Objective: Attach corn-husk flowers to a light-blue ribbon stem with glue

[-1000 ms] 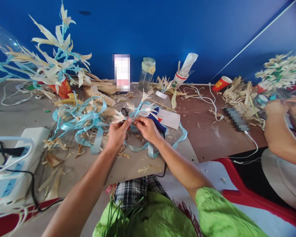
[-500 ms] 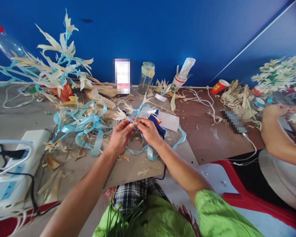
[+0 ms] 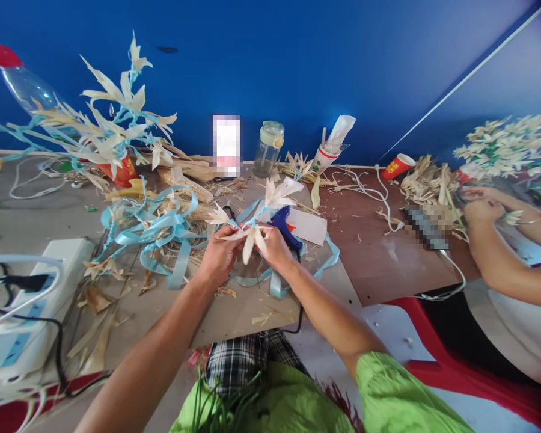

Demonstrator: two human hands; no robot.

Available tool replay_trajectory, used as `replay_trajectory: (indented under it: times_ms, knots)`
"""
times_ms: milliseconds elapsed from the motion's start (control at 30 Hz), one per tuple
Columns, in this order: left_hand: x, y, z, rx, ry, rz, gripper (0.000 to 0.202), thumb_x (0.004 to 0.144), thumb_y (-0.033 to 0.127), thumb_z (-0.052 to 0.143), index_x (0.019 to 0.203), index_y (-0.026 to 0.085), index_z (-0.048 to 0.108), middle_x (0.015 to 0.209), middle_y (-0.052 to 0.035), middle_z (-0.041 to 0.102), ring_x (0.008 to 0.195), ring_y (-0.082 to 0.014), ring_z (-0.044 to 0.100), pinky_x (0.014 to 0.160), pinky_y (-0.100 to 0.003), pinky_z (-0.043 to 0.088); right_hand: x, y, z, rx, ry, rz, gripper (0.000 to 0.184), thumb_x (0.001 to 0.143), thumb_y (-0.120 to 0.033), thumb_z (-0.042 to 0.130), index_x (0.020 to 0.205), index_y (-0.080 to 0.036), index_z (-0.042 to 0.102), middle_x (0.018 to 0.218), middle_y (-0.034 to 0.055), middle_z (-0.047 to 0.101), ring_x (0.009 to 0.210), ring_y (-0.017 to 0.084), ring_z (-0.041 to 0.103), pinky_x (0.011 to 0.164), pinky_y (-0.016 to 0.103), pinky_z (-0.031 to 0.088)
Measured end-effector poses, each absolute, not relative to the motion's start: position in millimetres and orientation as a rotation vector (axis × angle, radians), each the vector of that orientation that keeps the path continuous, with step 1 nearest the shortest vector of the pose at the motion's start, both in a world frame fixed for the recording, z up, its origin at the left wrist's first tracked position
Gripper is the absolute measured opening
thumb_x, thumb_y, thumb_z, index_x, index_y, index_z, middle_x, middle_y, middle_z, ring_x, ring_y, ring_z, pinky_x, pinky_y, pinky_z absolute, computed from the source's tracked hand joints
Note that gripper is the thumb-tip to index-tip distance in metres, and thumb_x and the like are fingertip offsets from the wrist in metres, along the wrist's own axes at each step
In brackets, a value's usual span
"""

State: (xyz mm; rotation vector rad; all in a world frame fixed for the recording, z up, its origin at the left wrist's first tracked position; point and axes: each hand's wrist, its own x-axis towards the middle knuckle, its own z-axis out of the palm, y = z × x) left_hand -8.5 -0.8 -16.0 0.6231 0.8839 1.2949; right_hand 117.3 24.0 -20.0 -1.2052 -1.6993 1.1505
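Note:
Between my two hands is a small corn-husk flower branch, its stems wrapped in light blue ribbon and its pale petals spread out. My left hand is closed on the stem from the left. From the other side my right hand pinches it, its fingertips partly hidden behind a drooping petal. Just beyond my right hand lies a blue glue gun beside a white card. Loops of light blue ribbon lie left of my hands, over corn cobs and husk scraps.
A larger husk-flower branch stands in a red cup at the back left. A clear bottle and a propped phone are by the wall. A white power strip sits left. At right, a co-worker's arms rest near another phone.
The flower branch has turned in my hands, so its petals now face me and one droops over my fingers. The co-worker's hands have shifted left.

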Motion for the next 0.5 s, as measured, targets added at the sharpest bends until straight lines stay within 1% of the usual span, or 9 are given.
replay_trajectory:
  times_ms: [100,200,267,367,500]
  knots:
    - [-9.2,1.0,-20.1,0.739,1.038,1.283,0.023,0.062,0.027,0.074,0.078,0.014,0.065,0.066,0.0018,0.06,0.052,-0.0064,0.046,0.051,-0.019,0.034,116.7,24.5,-15.6,-1.219,-1.659,1.164,0.034,0.08,-0.044,0.054,0.076,-0.013,0.067,0.066,0.0039,0.061,0.064,0.015,0.053,0.062,0.025,0.042]
    - [-10.4,2.3,-23.0,0.86,1.17,1.29,0.019,0.064,0.029,0.07,0.073,0.014,0.064,0.063,0.0021,0.059,0.052,-0.0074,0.047,0.051,-0.02,0.034,117.5,25.6,-14.2,-1.246,-1.688,1.142,0.031,0.076,-0.043,0.06,0.074,-0.013,0.066,0.065,0.0033,0.061,0.066,0.015,0.052,0.06,0.024,0.04]
    - [-12.1,2.5,-22.8,0.879,1.204,1.311,0.018,0.064,0.029,0.07,0.065,0.014,0.06,0.059,0.0025,0.057,0.052,-0.0084,0.047,0.052,-0.021,0.035,119.4,26.1,-15.5,-1.25,-1.683,1.165,0.031,0.076,-0.043,0.059,0.071,-0.014,0.065,0.061,0.001,0.057,0.063,0.014,0.05,0.058,0.024,0.038]
    - [-16.9,1.6,-19.6,0.902,1.229,1.33,0.02,0.067,0.03,0.066,0.06,0.015,0.056,0.054,0.0028,0.054,0.05,-0.0091,0.045,0.051,-0.022,0.033,123.5,25.3,-16.6,-1.245,-1.654,1.349,0.029,0.075,-0.043,0.059,0.071,-0.014,0.064,0.054,-0.0036,0.049,0.055,0.01,0.043,0.055,0.022,0.034]
    - [-23.5,-0.7,-12.3,1.137,1.33,1.201,0.024,0.074,0.028,0.057,0.054,0.015,0.055,0.046,0.0025,0.05,0.046,-0.0096,0.041,0.049,-0.022,0.03,127.3,21.7,-11.9,-1.24,-1.549,1.655,0.024,0.067,-0.037,0.066,0.075,-0.015,0.062,0.06,-0.0044,0.053,0.057,0.009,0.046,0.056,0.021,0.034]
